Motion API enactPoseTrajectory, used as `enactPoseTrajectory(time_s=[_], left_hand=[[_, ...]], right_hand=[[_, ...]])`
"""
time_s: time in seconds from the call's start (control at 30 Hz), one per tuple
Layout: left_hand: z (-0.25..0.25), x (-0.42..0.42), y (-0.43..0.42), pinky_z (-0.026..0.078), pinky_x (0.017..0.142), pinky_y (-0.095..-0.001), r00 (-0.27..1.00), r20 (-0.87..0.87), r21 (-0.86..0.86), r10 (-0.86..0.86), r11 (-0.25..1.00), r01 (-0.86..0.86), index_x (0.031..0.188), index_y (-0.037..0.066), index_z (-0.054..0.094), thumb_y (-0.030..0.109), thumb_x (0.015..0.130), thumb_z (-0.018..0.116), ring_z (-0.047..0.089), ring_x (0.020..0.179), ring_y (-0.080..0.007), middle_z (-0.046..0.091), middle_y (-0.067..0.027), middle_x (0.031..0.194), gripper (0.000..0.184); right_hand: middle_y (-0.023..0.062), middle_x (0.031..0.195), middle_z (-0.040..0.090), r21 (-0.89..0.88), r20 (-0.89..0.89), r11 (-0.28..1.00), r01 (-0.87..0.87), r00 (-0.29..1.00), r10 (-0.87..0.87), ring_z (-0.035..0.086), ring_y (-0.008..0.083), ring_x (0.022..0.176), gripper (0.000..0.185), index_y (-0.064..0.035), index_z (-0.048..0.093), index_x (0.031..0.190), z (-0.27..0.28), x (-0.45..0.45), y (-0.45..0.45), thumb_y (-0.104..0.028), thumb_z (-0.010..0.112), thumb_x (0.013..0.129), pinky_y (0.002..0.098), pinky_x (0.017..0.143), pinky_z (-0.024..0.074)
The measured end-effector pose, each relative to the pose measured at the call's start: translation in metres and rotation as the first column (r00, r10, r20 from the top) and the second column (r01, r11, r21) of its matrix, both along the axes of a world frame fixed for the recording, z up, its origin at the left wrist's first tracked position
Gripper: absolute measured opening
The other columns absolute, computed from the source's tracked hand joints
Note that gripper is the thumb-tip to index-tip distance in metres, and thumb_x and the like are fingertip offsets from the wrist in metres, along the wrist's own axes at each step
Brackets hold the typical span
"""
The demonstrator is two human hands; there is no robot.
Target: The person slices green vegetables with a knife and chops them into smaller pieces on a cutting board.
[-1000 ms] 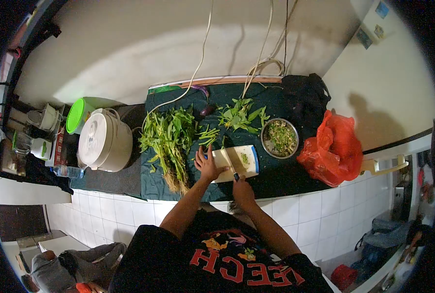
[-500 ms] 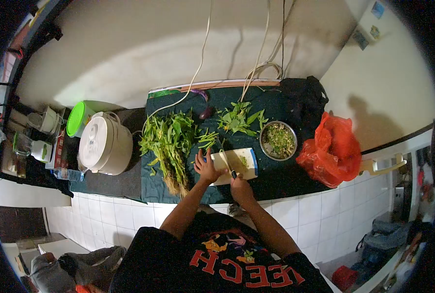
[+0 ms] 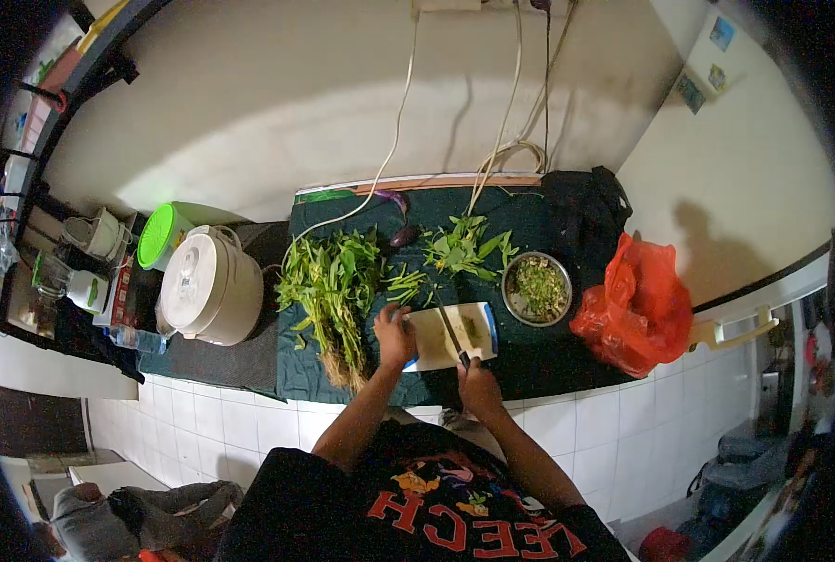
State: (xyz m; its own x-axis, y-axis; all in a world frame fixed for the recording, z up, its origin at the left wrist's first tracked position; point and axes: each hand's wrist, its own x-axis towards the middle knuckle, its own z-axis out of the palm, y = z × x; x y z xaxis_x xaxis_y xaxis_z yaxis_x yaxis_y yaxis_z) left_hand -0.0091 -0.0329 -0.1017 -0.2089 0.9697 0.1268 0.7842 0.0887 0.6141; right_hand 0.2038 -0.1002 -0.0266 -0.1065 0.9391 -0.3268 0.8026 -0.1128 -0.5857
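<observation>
My right hand (image 3: 478, 386) is closed round the handle of a knife (image 3: 450, 328), whose blade slants up and away across the cutting board (image 3: 435, 339). The board is pale with blue ends, and a small heap of chopped greens (image 3: 471, 327) lies near its right end. At the board's left edge is my left hand (image 3: 395, 335), its fingers stretched forward beside some cut green stems (image 3: 405, 281). A large bunch of leafy greens with roots (image 3: 338, 290) lies left of that hand. Picked leaves (image 3: 469, 246) lie beyond the board.
A metal bowl (image 3: 537, 288) of chopped greens stands right of the board, with a red plastic bag (image 3: 635, 304) farther right. Purple eggplants (image 3: 404, 236) lie at the back. On the left are a white rice cooker (image 3: 213, 286) and a green-lidded container (image 3: 160, 236). Cables hang down the wall.
My left hand has drawn back slightly, its fingers less spread. The knife has swung to the right, toward the chopped greens. The whole view has shifted a little.
</observation>
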Motion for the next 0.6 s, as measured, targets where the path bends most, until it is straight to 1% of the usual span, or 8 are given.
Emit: enactPoseTrajectory(time_s=[0.03,0.13,0.17,0.27,0.33,0.5,0.57,0.6], left_hand=[[0.012,-0.003,0.005,0.043,0.092,-0.0468,0.999,0.027,0.081,0.027,0.996,-0.029,0.109,0.006,0.066,0.007,0.08,0.062,0.053,0.11,-0.0381,0.059,-0.0157,0.114,0.029],[0.026,-0.01,0.023,0.049,0.083,-0.0454,0.979,0.203,-0.072,-0.007,0.997,0.022,0.106,0.003,0.067,0.009,0.082,0.063,0.061,0.095,-0.0389,0.063,-0.019,0.101,0.025],[0.016,-0.013,0.03,0.052,0.076,-0.0451,0.98,0.177,0.06,-0.09,0.995,0.081,0.106,0.002,0.067,0.013,0.082,0.064,0.063,0.088,-0.0412,0.064,-0.0214,0.099,0.027],[0.01,-0.006,0.053,0.052,0.076,-0.0448,0.979,0.107,-0.073,-0.174,0.981,0.182,0.106,0.002,0.066,0.017,0.083,0.063,0.062,0.088,-0.0423,0.064,-0.0226,0.1,0.028],[0.018,0.003,0.062,0.052,0.077,-0.0459,0.968,0.091,-0.082,-0.235,0.967,0.243,0.106,0.003,0.065,0.019,0.084,0.062,0.062,0.088,-0.0426,0.065,-0.0228,0.098,0.028],[0.006,0.017,0.083,0.051,0.076,-0.0497,0.961,0.048,-0.164,-0.272,0.947,0.276,0.106,0.005,0.061,0.018,0.085,0.057,0.063,0.086,-0.0431,0.066,-0.0231,0.093,0.025],[-0.002,0.017,0.097,0.051,0.073,-0.0507,0.955,-0.14,-0.2,-0.263,0.952,0.233,0.107,0.008,0.06,0.016,0.086,0.055,0.064,0.085,-0.0422,0.065,-0.0237,0.093,0.023],[0.003,0.016,0.1,0.051,0.073,-0.0507,0.953,-0.14,-0.199,-0.268,0.951,0.238,0.107,0.008,0.06,0.016,0.086,0.055,0.064,0.085,-0.0422,0.065,-0.0237,0.093,0.023]], right_hand=[[0.0285,0.074,0.063,-0.053,0.006,0.998,0.025,1.0,-0.024,0.064,0.0471,0.074,0.041,0.0061,0.049,0.102,0.01,0.004,-0.003,-0.034,0.044,0.098,0.0542,0.063,0.0512],[0.0291,0.073,0.063,-0.098,0.104,0.993,-0.059,0.992,0.069,0.063,0.0477,0.072,0.042,0.0052,0.049,0.103,0.011,0.027,-0.019,-0.036,0.044,0.098,0.0543,0.062,0.051],[0.0291,0.073,0.063,-0.095,0.105,0.994,-0.06,0.992,0.07,0.063,0.0477,0.072,0.042,0.0052,0.049,0.103,0.008,0.033,-0.027,-0.036,0.044,0.098,0.0543,0.062,0.051],[0.0297,0.077,0.063,-0.106,0.126,0.984,-0.146,0.979,0.159,0.063,0.0469,0.073,0.042,0.0046,0.048,0.106,0.007,0.046,-0.044,-0.037,0.044,0.098,0.0542,0.065,0.0513],[0.0296,0.081,0.064,-0.107,0.145,0.93,-0.352,0.92,0.365,0.064,0.0453,0.076,0.045,0.0051,0.048,0.11,0.031,0.052,-0.05,-0.037,0.044,0.098,0.0538,0.069,0.0515],[0.0302,0.085,0.064,-0.044,0.175,0.969,-0.244,0.953,0.248,0.064,0.0446,0.081,0.048,0.0054,0.047,0.115,0.024,0.057,-0.062,-0.039,0.041,0.098,0.0525,0.073,0.0519],[0.0308,0.087,0.064,-0.083,0.192,0.967,-0.24,0.948,0.252,0.064,0.0448,0.082,0.049,0.0054,0.047,0.116,0.017,0.061,-0.063,-0.04,0.041,0.098,0.0522,0.074,0.052],[0.0313,0.087,0.063,-0.097,0.183,0.972,-0.216,0.956,0.231,0.064,0.0451,0.083,0.049,0.0054,0.046,0.115,0.024,0.061,-0.062,-0.04,0.041,0.098,0.0524,0.075,0.0519]])
